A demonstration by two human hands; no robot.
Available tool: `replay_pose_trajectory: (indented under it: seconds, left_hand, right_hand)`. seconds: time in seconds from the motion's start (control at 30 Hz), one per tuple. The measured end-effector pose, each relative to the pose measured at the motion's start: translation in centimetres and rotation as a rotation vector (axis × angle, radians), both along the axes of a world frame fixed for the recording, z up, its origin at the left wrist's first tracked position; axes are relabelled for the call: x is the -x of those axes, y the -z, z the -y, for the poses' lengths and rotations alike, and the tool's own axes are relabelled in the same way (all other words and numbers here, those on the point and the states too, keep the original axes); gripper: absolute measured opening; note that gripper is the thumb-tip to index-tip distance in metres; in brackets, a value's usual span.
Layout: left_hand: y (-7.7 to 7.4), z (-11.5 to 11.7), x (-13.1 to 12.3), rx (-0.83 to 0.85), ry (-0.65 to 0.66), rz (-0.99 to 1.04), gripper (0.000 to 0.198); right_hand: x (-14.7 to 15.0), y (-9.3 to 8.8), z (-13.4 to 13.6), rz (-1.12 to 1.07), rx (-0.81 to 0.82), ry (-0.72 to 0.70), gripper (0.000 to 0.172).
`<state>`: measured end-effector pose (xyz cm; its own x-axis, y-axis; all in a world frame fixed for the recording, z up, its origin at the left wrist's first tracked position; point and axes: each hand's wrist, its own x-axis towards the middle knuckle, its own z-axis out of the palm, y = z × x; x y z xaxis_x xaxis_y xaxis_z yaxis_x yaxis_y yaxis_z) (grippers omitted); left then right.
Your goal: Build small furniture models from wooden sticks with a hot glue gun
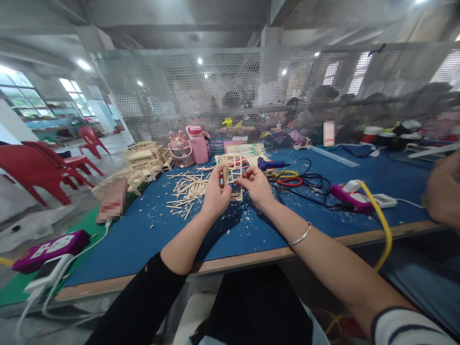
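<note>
Above the blue tabletop (143, 256), a small frame of pale wooden sticks (235, 195) is held up between my hands. My left hand (216, 194) has its fingers wrapped round the frame's left side. With thumb and fingertips pinched, my right hand (258, 186) is at the frame's right side; whether a loose stick is also in that pinch I cannot make out. Loose wooden sticks (187, 191) lie in a heap left of my left hand. Beyond my right hand rests a blue glue gun (273, 164), with red-handled pliers (289, 181) near it.
Finished stick frames (143, 163) are piled at the back left, beside a pink bottle (197, 146) and a pink jug (180, 149). A purple power strip (352, 198) with a yellow cable (381, 220) sits right. Another person's hand (443, 191) is at the right edge. A perforated screen (179, 91) stands behind.
</note>
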<state>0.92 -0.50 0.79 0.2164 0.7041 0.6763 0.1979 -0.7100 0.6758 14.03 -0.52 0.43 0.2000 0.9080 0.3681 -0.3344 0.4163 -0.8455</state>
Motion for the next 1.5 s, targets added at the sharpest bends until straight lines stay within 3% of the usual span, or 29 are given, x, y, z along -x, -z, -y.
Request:
replay_pose_trajectory:
  seconds: [0.23,0.5,0.87,1.2,1.5]
  left_hand:
    - [0.0,0.0,0.0,-0.006,0.013,0.002,0.056]
    - [0.1,-0.3,0.0,-0.020,-0.015,-0.016,0.059]
    - [0.1,0.0,-0.1,0.000,0.047,-0.003,0.078]
    - [-0.1,0.1,-0.2,-0.010,0.044,-0.011,0.081]
    - [-0.2,-0.3,0.0,0.024,0.045,-0.007,0.087]
  right_hand:
    - [-0.1,0.3,-0.2,0.059,-0.044,0.080,0.032]
    - [0.0,0.5,-0.5,-0.010,-0.003,0.052,0.036]
    - [0.1,0.1,-0.2,-0.053,0.036,0.041,0.037]
    - [-0.5,-0.5,-0.1,-0.301,0.237,-0.269,0.042]
    - [-0.9,-0.3,-0.4,-0.316,0.235,-0.370,0.037]
